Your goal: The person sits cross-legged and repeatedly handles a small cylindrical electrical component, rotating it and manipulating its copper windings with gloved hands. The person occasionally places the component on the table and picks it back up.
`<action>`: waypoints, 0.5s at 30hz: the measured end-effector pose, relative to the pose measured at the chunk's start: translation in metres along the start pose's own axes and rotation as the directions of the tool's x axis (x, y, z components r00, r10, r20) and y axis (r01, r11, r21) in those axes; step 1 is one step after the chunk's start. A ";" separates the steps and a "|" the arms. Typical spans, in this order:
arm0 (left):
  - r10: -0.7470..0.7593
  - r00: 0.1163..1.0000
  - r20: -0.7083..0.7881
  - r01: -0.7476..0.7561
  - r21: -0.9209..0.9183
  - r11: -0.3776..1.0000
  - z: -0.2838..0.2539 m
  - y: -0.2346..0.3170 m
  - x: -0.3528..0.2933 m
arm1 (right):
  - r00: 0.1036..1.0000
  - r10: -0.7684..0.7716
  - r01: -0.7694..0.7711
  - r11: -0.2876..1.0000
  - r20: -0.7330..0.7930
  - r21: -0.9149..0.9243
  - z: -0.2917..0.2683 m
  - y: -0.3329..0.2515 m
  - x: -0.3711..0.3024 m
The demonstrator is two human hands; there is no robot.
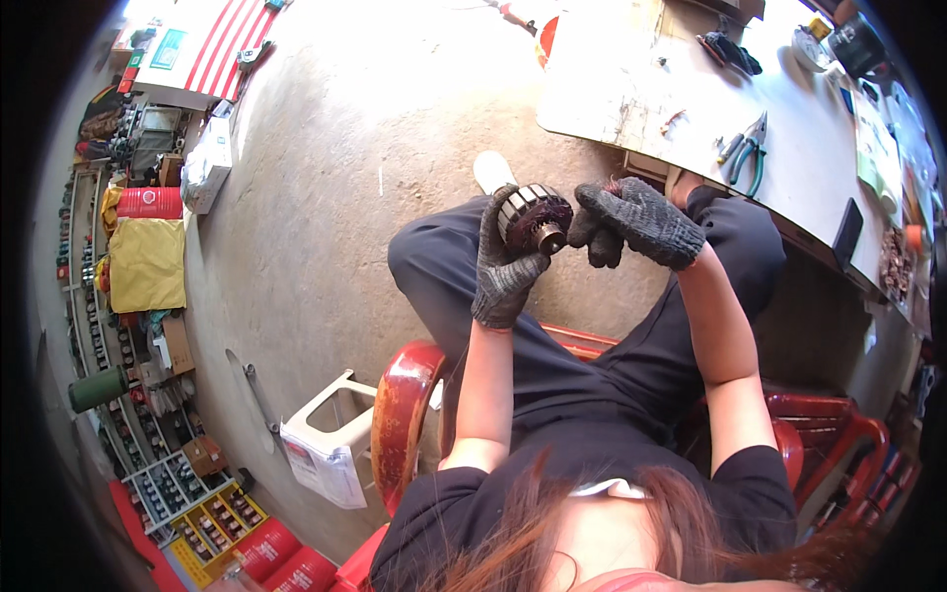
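Left hand [503, 281], in a grey knit glove, is clamping around a slotted cylindrical rotor [515, 203], the palm and thumb cupping its left and lower side. Rotor is hanging in the air over the concrete floor [306, 217], out in front of the seated person and between the spread knees, nearer the left one. Its long axis is slanting: the pale-barred body is lying up and left, dark windings [538, 218] are ringing the near face, and a metal collar [551, 240] is poking out down and to the right, toward the person. Right hand [641, 225], gloved alike, is hovering just right of that collar end, knuckles up, fingers curling in toward the windings. Gap is looking very small; whether the fingertips are touching, I cannot tell. A reddish wisp [612, 185] is showing at the top of the right glove; whether the fingers are pinching it, or anything, I cannot tell either. Left hand is bearing the rotor, while the right is lying nearer the exposed collar. Off to the right, teal-handled pliers [754, 158] are resting on the pale worktable [592, 94], well apart from both hands.
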State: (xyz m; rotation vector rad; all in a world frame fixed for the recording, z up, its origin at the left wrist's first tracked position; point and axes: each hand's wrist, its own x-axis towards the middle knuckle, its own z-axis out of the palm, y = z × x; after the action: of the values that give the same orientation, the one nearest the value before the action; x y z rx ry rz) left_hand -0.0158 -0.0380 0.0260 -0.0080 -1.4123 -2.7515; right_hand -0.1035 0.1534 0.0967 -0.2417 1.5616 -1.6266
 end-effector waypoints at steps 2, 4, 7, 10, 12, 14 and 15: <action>-0.013 0.999 0.050 0.012 0.013 1.000 0.001 0.008 0.000 | 0.999 0.034 -0.034 0.999 0.008 -0.017 0.000 0.004 0.002; -0.036 0.997 0.069 0.032 0.062 0.998 0.000 0.014 -0.003 | 0.998 0.054 -0.054 0.998 0.033 -0.018 -0.001 0.005 0.004; -0.062 0.996 0.070 0.055 0.096 0.994 0.005 0.022 -0.003 | 0.996 0.034 -0.031 0.999 0.084 -0.032 -0.005 0.012 0.007; -0.059 0.996 0.064 0.051 0.111 0.993 0.006 0.022 -0.003 | 0.994 -0.019 0.024 0.998 0.109 -0.053 -0.006 0.015 0.008; -0.050 0.997 0.050 0.044 0.108 0.993 0.006 0.020 -0.004 | 0.990 -0.061 0.064 0.998 0.129 -0.020 -0.004 0.018 0.010; -0.039 0.999 0.038 0.034 0.105 0.994 0.004 0.018 -0.005 | 0.987 -0.086 0.089 0.996 0.133 -0.016 -0.001 0.015 0.009; -0.042 0.999 0.029 0.040 0.069 0.997 0.002 0.016 -0.006 | 0.986 -0.098 0.102 0.995 0.135 -0.016 0.001 0.013 0.009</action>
State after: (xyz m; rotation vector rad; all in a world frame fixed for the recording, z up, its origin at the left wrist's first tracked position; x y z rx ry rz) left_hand -0.0096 -0.0449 0.0399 -0.0183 -1.5305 -2.7447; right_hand -0.1025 0.1486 0.0819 -0.4392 1.4869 -1.6348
